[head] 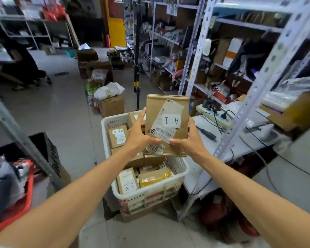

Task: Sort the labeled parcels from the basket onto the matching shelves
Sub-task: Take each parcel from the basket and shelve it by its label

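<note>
My left hand (138,138), right hand (191,143) grip brown cardboard parcel (156,108) mid-frame, fingers (142,116) curled round sides; squeeze evenly, turn upside-down white A-1 label (171,120) upright.

Open floor (57,108) on my left, room to swing wide. Right is tight: shelf upright (243,119) stands just beside the basket (182,173). The shelf board (200,149) behind it carries a power strip (215,115) and a screwdriver (207,134). Ahead, a tripod pole (137,68) and a cardboard box (112,107) stand past the basket.
</note>
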{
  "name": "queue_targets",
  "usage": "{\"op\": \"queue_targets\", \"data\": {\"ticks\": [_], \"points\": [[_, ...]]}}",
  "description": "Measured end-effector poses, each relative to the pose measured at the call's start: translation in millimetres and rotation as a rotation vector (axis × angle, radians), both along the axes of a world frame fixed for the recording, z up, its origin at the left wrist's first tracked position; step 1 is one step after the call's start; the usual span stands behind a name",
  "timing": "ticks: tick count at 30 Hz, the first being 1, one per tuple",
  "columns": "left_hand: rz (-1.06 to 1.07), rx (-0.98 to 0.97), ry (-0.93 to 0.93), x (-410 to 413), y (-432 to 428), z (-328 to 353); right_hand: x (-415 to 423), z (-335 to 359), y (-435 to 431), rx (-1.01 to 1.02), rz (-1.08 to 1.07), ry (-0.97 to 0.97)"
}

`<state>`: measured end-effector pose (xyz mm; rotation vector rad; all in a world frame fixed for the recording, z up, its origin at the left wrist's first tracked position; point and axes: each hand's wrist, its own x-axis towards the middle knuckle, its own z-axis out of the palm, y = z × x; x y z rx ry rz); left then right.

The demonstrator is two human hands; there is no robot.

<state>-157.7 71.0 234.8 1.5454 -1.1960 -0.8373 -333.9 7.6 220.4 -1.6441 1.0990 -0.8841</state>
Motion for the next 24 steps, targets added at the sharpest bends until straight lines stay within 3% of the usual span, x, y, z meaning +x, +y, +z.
{"op": "queue_targets", "data": {"ticks": [12,24], "points": [[-0.149,0.066,0.025,-163.0,94.0,-35.8,-171.1,-37.8,109.6,0.107,-0.192,-0.006],[-0.566,0.042,-0.029,-328.1,44.8,-5.7,-335.4,-4.8,148.2,0.041,-0.641,-0.040]]}}
